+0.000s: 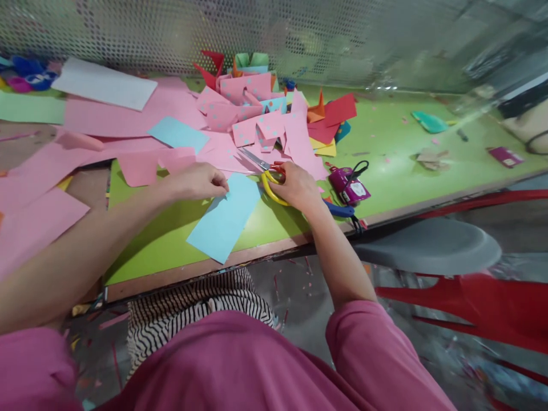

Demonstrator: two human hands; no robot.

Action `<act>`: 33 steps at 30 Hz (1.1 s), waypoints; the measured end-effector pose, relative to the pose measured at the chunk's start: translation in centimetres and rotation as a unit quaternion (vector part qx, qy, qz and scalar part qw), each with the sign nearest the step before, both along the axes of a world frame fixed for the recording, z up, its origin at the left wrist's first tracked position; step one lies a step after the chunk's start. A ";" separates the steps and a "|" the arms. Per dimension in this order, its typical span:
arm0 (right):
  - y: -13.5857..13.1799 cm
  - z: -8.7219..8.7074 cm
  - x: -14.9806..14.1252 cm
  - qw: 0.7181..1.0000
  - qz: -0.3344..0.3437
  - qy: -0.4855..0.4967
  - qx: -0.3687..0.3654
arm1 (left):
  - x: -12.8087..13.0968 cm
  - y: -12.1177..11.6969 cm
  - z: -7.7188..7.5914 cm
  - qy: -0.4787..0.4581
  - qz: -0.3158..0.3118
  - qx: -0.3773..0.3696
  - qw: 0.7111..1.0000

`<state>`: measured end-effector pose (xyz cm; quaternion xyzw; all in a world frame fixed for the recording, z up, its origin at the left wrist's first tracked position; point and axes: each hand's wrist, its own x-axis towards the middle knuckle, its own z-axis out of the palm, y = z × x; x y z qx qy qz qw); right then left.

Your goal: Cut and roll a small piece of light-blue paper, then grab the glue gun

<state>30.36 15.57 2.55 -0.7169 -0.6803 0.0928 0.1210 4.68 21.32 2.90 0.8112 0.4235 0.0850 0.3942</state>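
Observation:
My left hand (204, 182) has its fingers pinched over the upper left edge of a light blue paper sheet (225, 222); a small light blue bit of paper (228, 195) shows at the fingertips. The sheet lies slanted on the green tabletop, its lower corner near the front edge. To its right, my right hand (299, 185) grips a pair of scissors (259, 161) with red and yellow handles. The blades point up and left over pink paper, away from the blue sheet. My fingers partly cover the handles.
Folded dotted pink paper pieces (244, 103) are heaped at the back. Large pink sheets (132, 114) and a white sheet (107, 84) lie left. Right of my hand are a purple label-like device (349, 185) and a blue handle (339, 210). A grey stool (432, 245) stands beside the table.

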 end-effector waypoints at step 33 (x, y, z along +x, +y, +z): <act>-3.7 6.1 6.1 0.983 -0.084 -0.146 0.071 | -13.9 -4.3 0.7 0.104 0.374 0.104 0.916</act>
